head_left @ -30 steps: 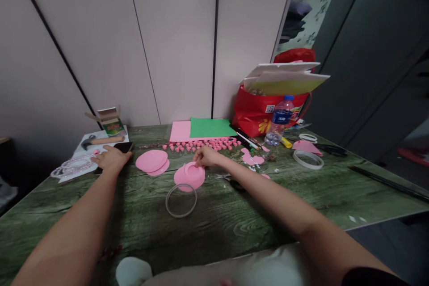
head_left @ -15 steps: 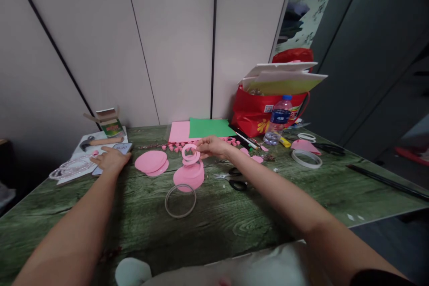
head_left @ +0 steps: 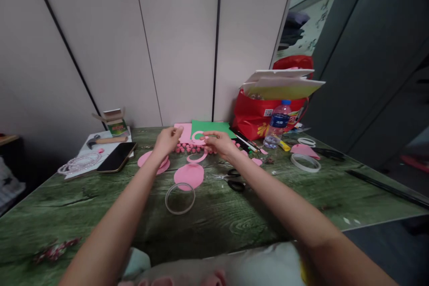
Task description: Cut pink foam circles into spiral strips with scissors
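Note:
My right hand point(head_left: 218, 144) pinches a pink paper ring point(head_left: 195, 136) above the table. A larger pink curved paper strip point(head_left: 197, 159) shows just below it; I cannot tell whether the two are joined. Left of the ring, my left hand point(head_left: 168, 140) is raised with its fingers curled together, and anything in them is too small to make out. Pink paper discs point(head_left: 163, 168) lie partly behind my left forearm. Another pink disc point(head_left: 188, 176) rests under the hands, its near edge overlapped by a clear tape roll point(head_left: 180, 199). Black-handled scissors point(head_left: 236, 185) lie beside it.
At left are a phone point(head_left: 116, 157), a hammer point(head_left: 107, 140), a bead string point(head_left: 78, 163) and a small box point(head_left: 117, 128). A water bottle point(head_left: 278, 125) stands before a red bag point(head_left: 250, 114). Green paper point(head_left: 212, 128) and small pink pieces point(head_left: 189, 148) lie behind my hands.
My left hand has left the phone and moved right, close to the pink ring. The phone screen is now dark. My right hand has lifted the ring slightly up and away.

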A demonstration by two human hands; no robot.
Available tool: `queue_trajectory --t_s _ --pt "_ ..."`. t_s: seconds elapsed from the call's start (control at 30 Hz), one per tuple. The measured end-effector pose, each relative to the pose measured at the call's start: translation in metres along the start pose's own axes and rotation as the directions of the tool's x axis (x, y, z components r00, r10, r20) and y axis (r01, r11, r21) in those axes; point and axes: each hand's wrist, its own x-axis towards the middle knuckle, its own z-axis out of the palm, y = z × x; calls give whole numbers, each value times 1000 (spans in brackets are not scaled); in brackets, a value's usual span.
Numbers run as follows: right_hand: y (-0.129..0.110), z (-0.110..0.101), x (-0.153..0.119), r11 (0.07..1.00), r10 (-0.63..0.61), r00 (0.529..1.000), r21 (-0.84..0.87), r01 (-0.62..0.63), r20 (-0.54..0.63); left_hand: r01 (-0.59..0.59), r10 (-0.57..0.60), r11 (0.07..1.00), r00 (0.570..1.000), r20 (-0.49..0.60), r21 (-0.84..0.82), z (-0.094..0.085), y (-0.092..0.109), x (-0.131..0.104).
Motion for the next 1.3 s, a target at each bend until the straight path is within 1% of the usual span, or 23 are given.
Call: queue_trajectory --t_s 0.1,0.2,0.27,0.33,0.43,0.47,0.5,0.53,0.63,0.67,0.7,0.73,0.77,0.8,0.83,0.87,0.93,1.0,1.03,1.07,1.1,1.2,1.3 --pt "-11 0 -17 988 -82 994 -126 90 70 53 -7 973 980 201 -225 6 19 -25" --pt "-25 0 -33 961 -141 978 -217 173 154 50 18 959 972 236 -278 6 30 -45" --pt "-33 1 -41 949 -179 962 -221 224 208 37 26 939 983 180 -341 7 32 -53" --pt "-40 2 -45 944 -222 945 -191 270 239 9 23 912 997 74 -409 9 32 -58" --pt "-44 5 -47 944 -267 939 -138 300 217 -4 -65 861 991 -118 -508 11 27 -65" --pt "-45 6 -48 945 -272 941 -126 300 199 12 -112 834 983 -147 -552 12 26 -68" --pt "-44 7 -48 947 -277 944 -115 299 178 47 -157 799 979 -133 -600 12 25 -72" --pt "-44 8 -48 948 -282 946 -105 300 157 103 -193 758 979 -70 -644 12 23 -76" --pt "-39 13 -51 950 -289 949 -83 300 123 316 -220 651 949 227 -690 16 17 -87" --pt "-37 15 -53 952 -284 951 -82 295 119 347 -223 640 938 267 -685 19 13 -89" --pt "-35 16 -54 955 -275 954 -83 286 117 335 -230 649 942 244 -683 22 7 -90" --pt "-32 16 -56 958 -265 957 -83 276 116 293 -241 676 955 174 -677 24 1 -90" --pt "-29 16 -57 960 -258 959 -80 268 113 223 -254 713 966 52 -665 27 -6 -90" --pt "-26 16 -57 962 -257 961 -71 265 105 169 -275 741 959 -65 -650 29 -14 -89" --pt "-22 15 -58 962 -261 961 -57 267 90 182 -314 744 945 -95 -643 31 -20 -88" --pt "-18 13 -57 961 -272 960 -38 275 71 248 -362 710 932 -39 -659 32 -26 -86" --pt "-8 9 -56 954 -299 954 15 299 11 449 -403 597 884 235 -665 34 -32 -85" --pt "4 4 -54 946 -311 949 77 315 -53 616 -350 503 786 509 -606 36 -32 -86" --pt "11 1 -54 945 -305 949 99 312 -74 655 -307 477 749 587 -586 37 -30 -87" --pt "18 -1 -53 948 -292 953 108 300 -82 662 -266 462 738 620 -590 39 -28 -88" --pt "25 -4 -53 955 -273 959 99 280 -77 644 -228 450 753 617 -619 41 -26 -88" --pt "45 -9 -52 976 -216 976 2 217 -17 498 -155 451 861 484 -741 45 -24 -89" --pt "61 -12 -51 964 -225 974 -139 228 34 380 -169 526 923 345 -761 46 -28 -89"
